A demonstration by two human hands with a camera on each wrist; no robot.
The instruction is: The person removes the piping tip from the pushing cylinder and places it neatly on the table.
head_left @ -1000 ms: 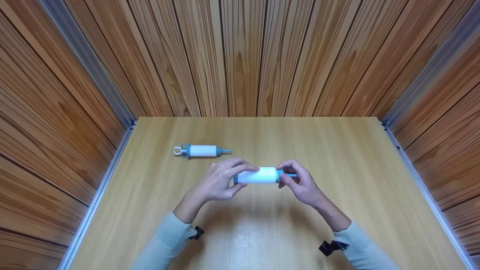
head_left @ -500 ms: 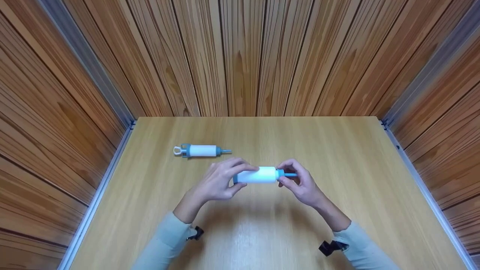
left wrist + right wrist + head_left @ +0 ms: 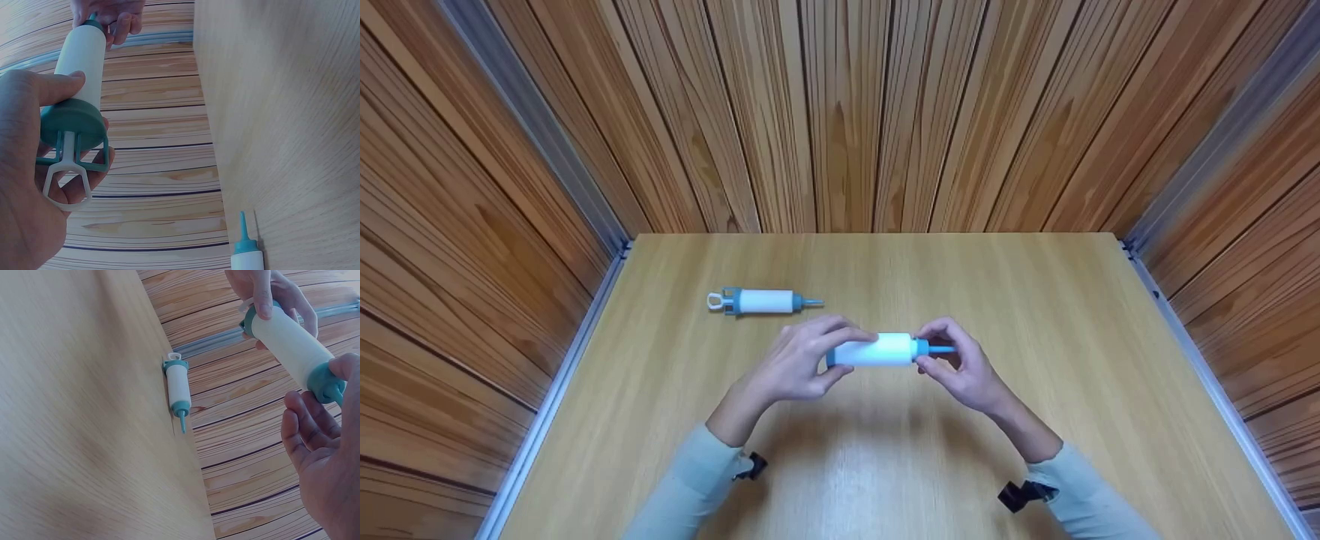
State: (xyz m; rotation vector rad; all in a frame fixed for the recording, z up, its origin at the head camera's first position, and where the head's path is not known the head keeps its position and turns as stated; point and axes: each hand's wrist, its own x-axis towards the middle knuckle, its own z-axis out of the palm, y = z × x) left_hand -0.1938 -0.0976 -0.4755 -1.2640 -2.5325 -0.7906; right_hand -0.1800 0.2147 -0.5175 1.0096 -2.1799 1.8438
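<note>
A large plastic syringe (image 3: 889, 350) with a white barrel is held sideways above the table. My left hand (image 3: 802, 364) grips its barrel near the teal flange end, thumb along one side and fingers round the other. From that end a white ring handle (image 3: 67, 185) sticks out, best seen in the left wrist view. At the other end, my right hand (image 3: 960, 371) has thumb and fingers about the teal nozzle cap (image 3: 323, 382), pinching it; the thin nozzle points into the palm side. A second, similar syringe (image 3: 765, 301) lies on the table beyond my left hand.
The light wood table (image 3: 1035, 300) runs back to a wood-plank wall (image 3: 847, 112). Plank walls with metal rails (image 3: 555, 390) also stand on the left and right. Small black wrist devices (image 3: 1024, 495) sit at the sleeves.
My right thumb has slid a little down off the nozzle cap, so more of the teal cap shows. The left hand and both syringes stay in nearly the same place.
</note>
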